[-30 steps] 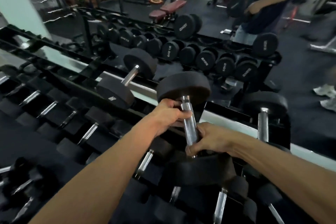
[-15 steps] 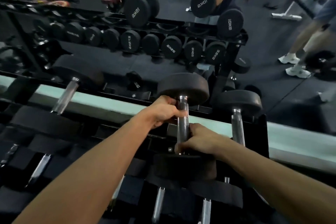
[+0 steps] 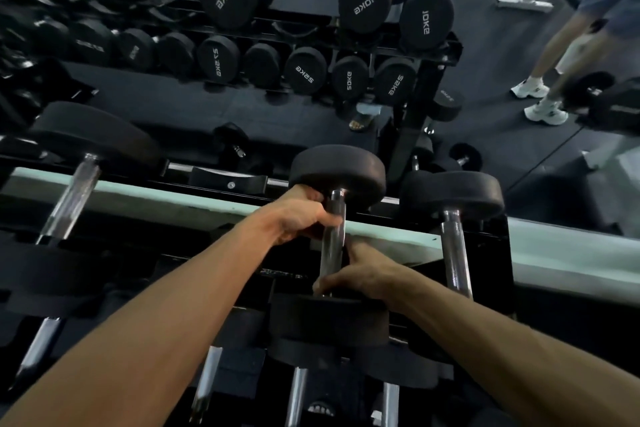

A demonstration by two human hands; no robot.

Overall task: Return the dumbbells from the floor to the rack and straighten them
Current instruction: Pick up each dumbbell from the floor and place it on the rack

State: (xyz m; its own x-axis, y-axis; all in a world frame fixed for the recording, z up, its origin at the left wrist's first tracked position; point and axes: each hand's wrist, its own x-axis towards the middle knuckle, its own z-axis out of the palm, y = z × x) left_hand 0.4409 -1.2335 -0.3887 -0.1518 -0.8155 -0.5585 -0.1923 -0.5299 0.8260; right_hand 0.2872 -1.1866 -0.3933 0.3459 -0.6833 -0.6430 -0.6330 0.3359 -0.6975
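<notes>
While both grip handle: left hand [image 3: 298, 218] above, right hand [image 3: 360, 274] below, dumbbell [image 3: 334, 250].

Dumbbell [image 3: 334, 239] swung from a slant to straight across the rack [image 3: 478, 239], both hands' grip unchanged.

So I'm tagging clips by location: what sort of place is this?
Most likely a gym's free-weight area. Both hands grip a dumbbell on a tiered rack, a mirror behind reflects rows of numbered weights, and the floor looks like dark rubber matting.
</notes>
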